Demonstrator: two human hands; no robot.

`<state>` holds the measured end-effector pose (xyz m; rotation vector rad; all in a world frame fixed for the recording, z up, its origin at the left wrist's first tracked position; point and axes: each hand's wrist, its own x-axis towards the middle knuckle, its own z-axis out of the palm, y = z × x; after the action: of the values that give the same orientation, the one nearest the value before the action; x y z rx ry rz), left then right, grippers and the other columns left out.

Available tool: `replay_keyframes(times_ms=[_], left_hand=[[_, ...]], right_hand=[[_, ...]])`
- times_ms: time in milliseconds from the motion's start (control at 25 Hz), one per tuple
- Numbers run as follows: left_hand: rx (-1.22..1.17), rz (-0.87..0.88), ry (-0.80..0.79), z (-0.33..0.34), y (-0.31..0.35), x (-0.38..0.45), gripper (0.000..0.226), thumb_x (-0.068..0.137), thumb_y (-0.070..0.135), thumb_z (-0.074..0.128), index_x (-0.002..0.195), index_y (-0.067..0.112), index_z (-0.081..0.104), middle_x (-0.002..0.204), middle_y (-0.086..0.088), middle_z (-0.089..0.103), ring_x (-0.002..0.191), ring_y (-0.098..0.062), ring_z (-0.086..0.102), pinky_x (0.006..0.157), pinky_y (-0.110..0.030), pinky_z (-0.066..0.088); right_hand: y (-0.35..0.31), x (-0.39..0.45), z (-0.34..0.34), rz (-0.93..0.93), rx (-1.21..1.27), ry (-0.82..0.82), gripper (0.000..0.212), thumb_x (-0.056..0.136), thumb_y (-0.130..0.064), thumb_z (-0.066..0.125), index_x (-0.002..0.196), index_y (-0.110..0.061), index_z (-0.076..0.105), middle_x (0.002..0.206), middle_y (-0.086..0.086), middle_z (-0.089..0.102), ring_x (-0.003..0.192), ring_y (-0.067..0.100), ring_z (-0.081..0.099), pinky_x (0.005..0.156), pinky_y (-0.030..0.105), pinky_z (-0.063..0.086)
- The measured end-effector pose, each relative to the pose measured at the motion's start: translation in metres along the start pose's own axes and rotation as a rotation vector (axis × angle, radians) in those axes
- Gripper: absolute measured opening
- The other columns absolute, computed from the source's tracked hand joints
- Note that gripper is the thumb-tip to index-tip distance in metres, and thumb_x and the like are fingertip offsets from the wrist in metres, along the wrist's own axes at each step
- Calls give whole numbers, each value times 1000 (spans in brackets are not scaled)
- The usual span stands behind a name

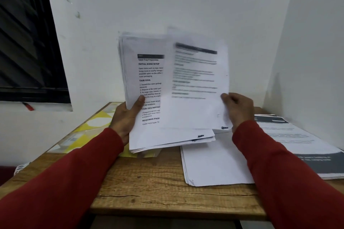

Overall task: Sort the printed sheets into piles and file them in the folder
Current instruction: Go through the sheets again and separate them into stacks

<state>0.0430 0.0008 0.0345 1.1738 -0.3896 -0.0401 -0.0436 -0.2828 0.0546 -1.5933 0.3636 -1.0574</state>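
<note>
Head view puts you in the middle of the sorting step: you are peeling one printed sheet off the stack to decide which pile it belongs to, and filing has not begun. Your left hand point(128, 117) grips the held stack point(147, 83) from its left edge, thumb curled across the printed face and fingers behind, keeping it nearly upright above the worktop point(149, 188). Your right hand point(238, 109) pinches the lower right edge of the single sheet point(197, 80), thumb in front and fingers curled behind; that sheet is blurred, so its heading cannot be read, while the page beneath it shows "Guest Tray Preparation". Two piles lie on the worktop to your right: a blank-faced pile point(214, 163) just below the held stack, and a printed pile point(290, 135) with dark header bands farther right by the wall. A yellow patterned item that may be the folder point(96, 122) lies flat under your left forearm, partly hidden. Next, I judge, you need to read the loose sheet's heading, carry it clear of the stack without creasing it, and lay it squarely on the matching pile.
</note>
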Motion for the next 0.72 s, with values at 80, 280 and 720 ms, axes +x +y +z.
replay_keyframes(times_ms=[80,280,720], left_hand=[[-16,19,4,-1,3,-1,25,95,28,62,112,11,68,111,-11,74,98,-28,73,80,-42,61],[-84,65,-17,0,11,-2,23,95,30,59,113,17,66,110,-6,75,98,-24,73,80,-40,61],[-78,-55,-25,-8,-2,7,44,95,38,60,131,13,60,122,-10,71,111,-30,68,92,-49,56]], right_hand=[[8,18,-24,-33,-154,229,18,87,-15,65,78,0,69,65,24,50,71,19,45,60,28,34],[14,31,-49,-23,-155,356,29,92,-10,61,116,3,68,113,21,70,107,29,64,87,21,44],[-10,-41,28,123,452,-434,17,96,-11,60,109,-6,69,90,8,75,77,18,70,72,30,58]])
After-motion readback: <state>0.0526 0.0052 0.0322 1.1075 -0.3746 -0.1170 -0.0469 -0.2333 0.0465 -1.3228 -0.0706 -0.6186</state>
